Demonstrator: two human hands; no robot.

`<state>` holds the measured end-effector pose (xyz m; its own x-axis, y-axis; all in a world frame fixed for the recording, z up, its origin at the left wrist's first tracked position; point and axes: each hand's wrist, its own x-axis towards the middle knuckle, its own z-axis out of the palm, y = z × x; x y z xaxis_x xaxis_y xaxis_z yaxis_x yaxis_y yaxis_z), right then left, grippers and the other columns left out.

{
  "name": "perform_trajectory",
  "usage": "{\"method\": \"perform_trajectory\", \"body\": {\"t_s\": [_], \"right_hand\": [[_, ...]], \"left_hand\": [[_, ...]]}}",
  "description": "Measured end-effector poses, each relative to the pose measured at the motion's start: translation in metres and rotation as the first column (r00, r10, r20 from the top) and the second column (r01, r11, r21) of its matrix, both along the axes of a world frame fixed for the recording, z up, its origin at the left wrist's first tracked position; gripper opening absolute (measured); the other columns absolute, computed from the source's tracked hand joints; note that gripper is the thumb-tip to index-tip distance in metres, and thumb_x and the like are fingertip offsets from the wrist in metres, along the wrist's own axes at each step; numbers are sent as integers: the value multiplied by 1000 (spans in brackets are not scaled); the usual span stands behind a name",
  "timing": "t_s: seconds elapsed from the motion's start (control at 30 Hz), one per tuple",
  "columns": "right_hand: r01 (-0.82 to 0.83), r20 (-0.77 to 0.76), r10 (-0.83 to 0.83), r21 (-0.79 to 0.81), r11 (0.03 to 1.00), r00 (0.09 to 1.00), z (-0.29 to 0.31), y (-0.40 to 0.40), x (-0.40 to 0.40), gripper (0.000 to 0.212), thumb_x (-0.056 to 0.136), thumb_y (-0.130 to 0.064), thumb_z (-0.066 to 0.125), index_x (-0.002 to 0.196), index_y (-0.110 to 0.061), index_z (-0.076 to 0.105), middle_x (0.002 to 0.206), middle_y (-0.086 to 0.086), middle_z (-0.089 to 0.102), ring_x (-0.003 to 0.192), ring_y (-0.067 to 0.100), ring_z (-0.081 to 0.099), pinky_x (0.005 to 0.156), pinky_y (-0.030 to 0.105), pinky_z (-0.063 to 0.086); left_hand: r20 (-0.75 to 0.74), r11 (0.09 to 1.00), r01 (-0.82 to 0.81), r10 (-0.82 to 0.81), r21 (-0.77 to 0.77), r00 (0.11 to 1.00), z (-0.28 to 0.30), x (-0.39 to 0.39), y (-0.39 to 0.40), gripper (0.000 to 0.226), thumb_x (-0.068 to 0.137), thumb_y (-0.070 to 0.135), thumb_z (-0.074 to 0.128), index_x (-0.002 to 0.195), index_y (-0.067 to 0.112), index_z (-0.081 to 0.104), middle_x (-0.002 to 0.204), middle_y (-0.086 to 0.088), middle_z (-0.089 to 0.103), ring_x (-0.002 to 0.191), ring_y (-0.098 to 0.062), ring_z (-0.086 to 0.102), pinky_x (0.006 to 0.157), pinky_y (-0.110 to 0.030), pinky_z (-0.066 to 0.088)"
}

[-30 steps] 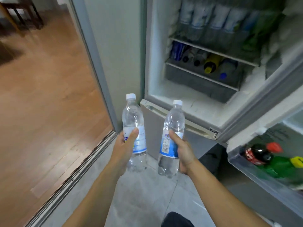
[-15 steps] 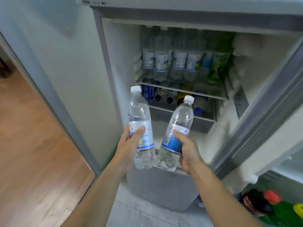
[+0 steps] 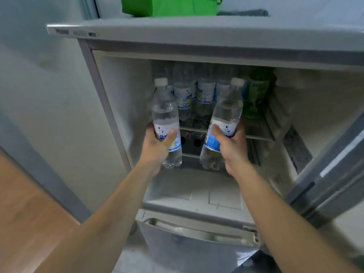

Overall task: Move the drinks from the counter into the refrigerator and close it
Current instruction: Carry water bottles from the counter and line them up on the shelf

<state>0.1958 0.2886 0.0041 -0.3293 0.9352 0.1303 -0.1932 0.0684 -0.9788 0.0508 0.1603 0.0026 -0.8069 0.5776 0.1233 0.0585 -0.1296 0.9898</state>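
My left hand [image 3: 156, 147] grips a clear water bottle [image 3: 165, 113] with a white cap and a blue-and-white label, held upright. My right hand [image 3: 231, 148] grips a second water bottle [image 3: 226, 113] of the same kind, tilted slightly right. Both bottles are inside the open refrigerator [image 3: 197, 36], just in front of its upper wire shelf [image 3: 256, 134]. On that shelf stand several water bottles [image 3: 204, 95] and a green bottle [image 3: 256, 95] at the right. Dark-capped bottles [image 3: 194, 141] lie below the shelf.
The refrigerator door [image 3: 334, 174] stands open at the right. A green bag [image 3: 169, 5] sits on top of the refrigerator. The lower compartment door [image 3: 197, 243] is below my arms. A wall is at the left, wooden floor [image 3: 23, 223] at lower left.
Both hands have carried their bottles forward and up, from in front of the fridge to inside it at the upper shelf. My view has risen to show the fridge top.
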Motion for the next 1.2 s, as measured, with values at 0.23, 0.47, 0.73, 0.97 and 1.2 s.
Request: {"method": "perform_trajectory", "body": {"t_s": [0.23,0.47,0.73,0.97,1.2], "right_hand": [[52,-40,-45,179,983,998,34,41,-59,41,88,-16,73,117,-30,48,106,-17,62,86,-16,63,71,4,49],[90,13,-95,226,970,995,34,78,-88,48,88,-16,73,127,-23,45,110,-10,60,86,-14,61,65,3,47],[185,12,-193,233,955,981,26,103,-68,55,87,-12,74,132,-22,44,106,-21,56,81,-27,56,63,-2,45],[201,20,-211,228,953,977,29,120,-45,57,88,-9,72,134,-22,41,118,-5,58,94,-9,60,72,8,51],[89,161,-135,264,960,978,23,126,-33,66,86,-18,76,140,-20,38,125,-7,55,102,-4,57,75,7,51]], "left_hand": [[-105,997,-71,72,17,992,24,-52,50,36,85,30,74,114,24,54,91,19,67,73,10,65,62,-20,56],[-136,995,21,-7,100,991,34,-67,76,45,84,19,75,122,21,50,112,5,65,95,1,67,73,-17,57],[-254,978,159,-122,131,960,31,-32,118,53,84,16,74,128,23,46,126,1,60,113,-9,61,93,-23,52],[-328,993,111,-96,26,940,29,-17,156,60,83,23,76,135,20,48,128,7,60,104,15,50,80,5,37],[-580,995,-72,16,-72,815,20,-16,157,80,81,39,77,146,12,38,143,-9,52,131,-31,48,104,-44,45]]}}
